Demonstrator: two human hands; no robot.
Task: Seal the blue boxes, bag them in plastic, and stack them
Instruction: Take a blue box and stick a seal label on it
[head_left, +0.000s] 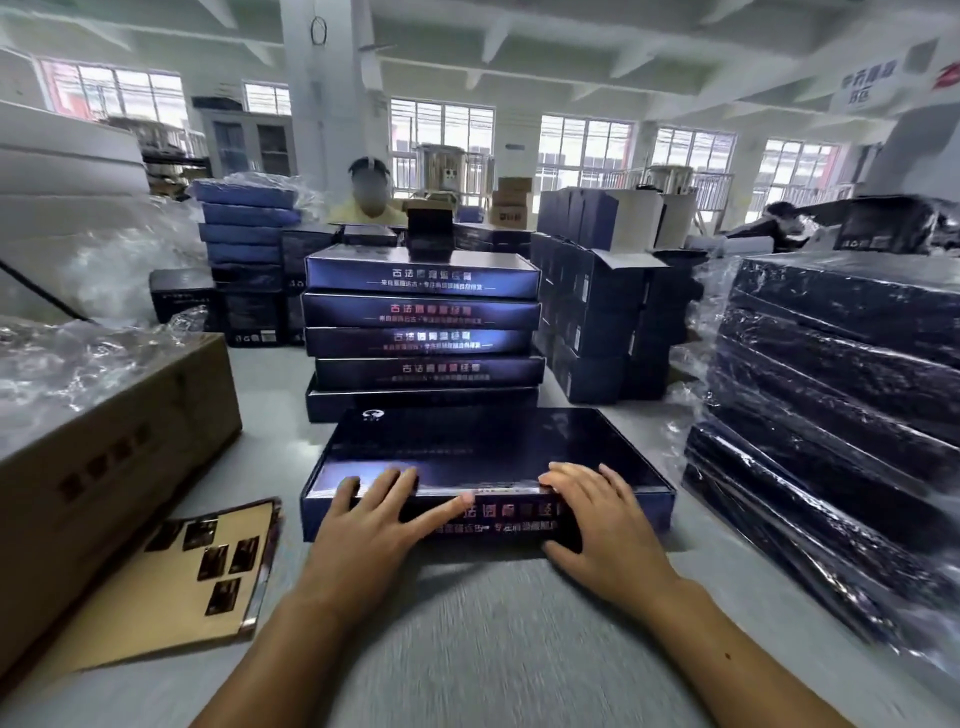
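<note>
Head view: the blue box (483, 447) is laid on the worktop (493, 634), its front edge pressed by the left hand (374, 514) and right hand (597, 519), each grip wide. Even pressure is advised so the flap is seated flush.

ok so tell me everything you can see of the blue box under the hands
The blue box is flat, wide and dark, glossy card by its look, with a small pale logo near the lid's far left corner and pale print on its near side. It lies flat on the grey table, lid down, no plastic round it. The left hand and right hand rest on its near edge, fingers over the top, thumbs on the front. A stack of like boxes stands behind it.
</note>
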